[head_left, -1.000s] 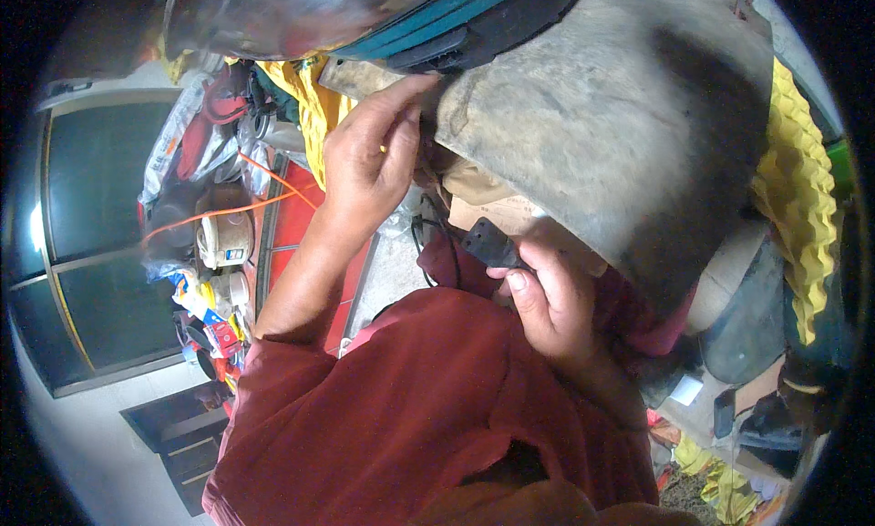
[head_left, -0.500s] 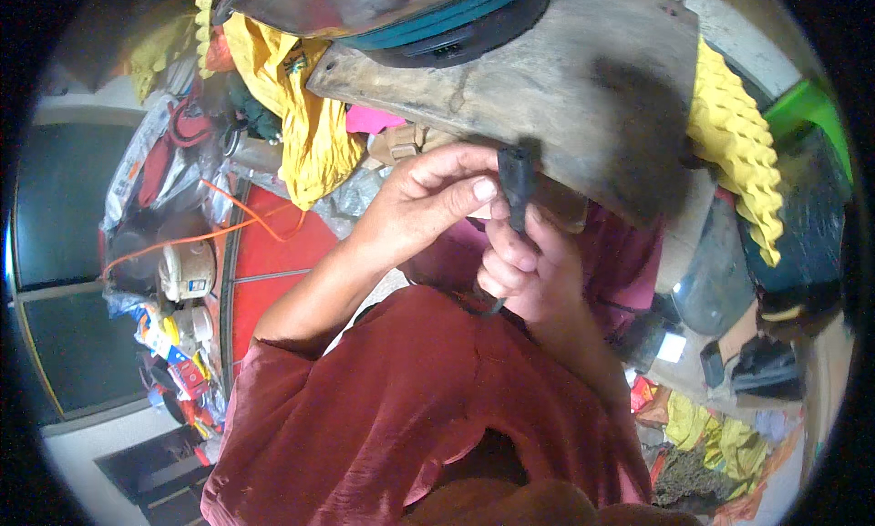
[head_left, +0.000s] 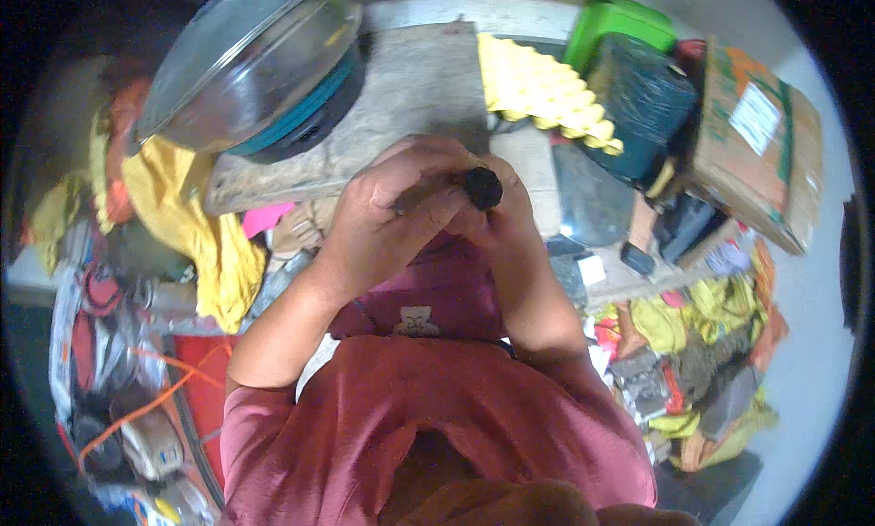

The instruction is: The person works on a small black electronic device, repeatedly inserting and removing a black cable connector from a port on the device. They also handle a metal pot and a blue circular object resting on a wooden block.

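Observation:
In front of my chest both hands are brought together around a black tube-like piece (head_left: 483, 188), which now points its round dark end up toward the view. My left hand (head_left: 387, 202) is closed on it from the left, thumb and fingers near its upper end. From the right, my right hand (head_left: 507, 201) grips the same piece, with its fingers partly hidden behind it and the left hand. Most of the piece's length is out of sight inside the hands. Just beyond them lies a worn wooden board (head_left: 410, 79).
A large glossy basin-like vessel (head_left: 264, 61) with a teal band stands on the board's left part. Yellow cloth (head_left: 196, 234) hangs at left, near an orange cord (head_left: 146, 417). At right are a bumpy yellow sheet (head_left: 538, 84), a cardboard box (head_left: 756, 143) and heaped scraps (head_left: 693, 344).
My view has swung to the right, bringing the cardboard box in. The black piece has tipped from side-on to end-on, and my left hand has closed further around it.

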A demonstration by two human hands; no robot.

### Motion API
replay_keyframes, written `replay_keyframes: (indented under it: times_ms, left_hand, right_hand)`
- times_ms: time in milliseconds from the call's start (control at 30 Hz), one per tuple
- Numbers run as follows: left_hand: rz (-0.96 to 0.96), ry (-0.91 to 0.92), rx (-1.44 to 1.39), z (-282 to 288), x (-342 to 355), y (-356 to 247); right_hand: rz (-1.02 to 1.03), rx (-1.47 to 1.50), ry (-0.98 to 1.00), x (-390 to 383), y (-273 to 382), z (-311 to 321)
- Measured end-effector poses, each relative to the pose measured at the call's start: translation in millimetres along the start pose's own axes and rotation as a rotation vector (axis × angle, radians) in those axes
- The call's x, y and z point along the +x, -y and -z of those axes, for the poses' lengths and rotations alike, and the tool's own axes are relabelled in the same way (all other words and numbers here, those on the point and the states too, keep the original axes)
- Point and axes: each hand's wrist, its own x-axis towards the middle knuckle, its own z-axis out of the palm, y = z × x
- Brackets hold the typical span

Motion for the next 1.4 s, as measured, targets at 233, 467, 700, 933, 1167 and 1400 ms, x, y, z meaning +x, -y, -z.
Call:
replay_keyframes:
  times_ms: [233,467,700,933,1167,1400]
  left_hand:
    - [-0.340,0.031,0.035,-7.3,13.1,-11.0]
    - [-0.408,0.133,-0.019,9.6,-0.1,-14.1]
    - [-0.322,0.017,0.014,34.0,-17.9,-3.2]
    - [0.001,-0.187,0.503,103.6,-77.3,58.2]
    - [0.264,-0.697,0.203,194.3,-110.1,101.5]
    - [0.335,-0.854,-0.094,202.5,-72.5,129.1]
  right_hand:
    - [0.104,0.071,-0.036,-16.3,6.8,-10.1]
    - [-0.050,0.326,0.060,-32.9,-4.7,-53.6]
    - [0.023,0.003,-0.072,-20.8,5.0,-72.1]
    - [0.093,-1.354,-0.349,31.9,3.4,-80.2]
    - [0.434,-2.033,-0.202,50.3,-44.9,-71.0]
    - [0.511,-2.113,-0.112,64.2,-68.5,-57.1]
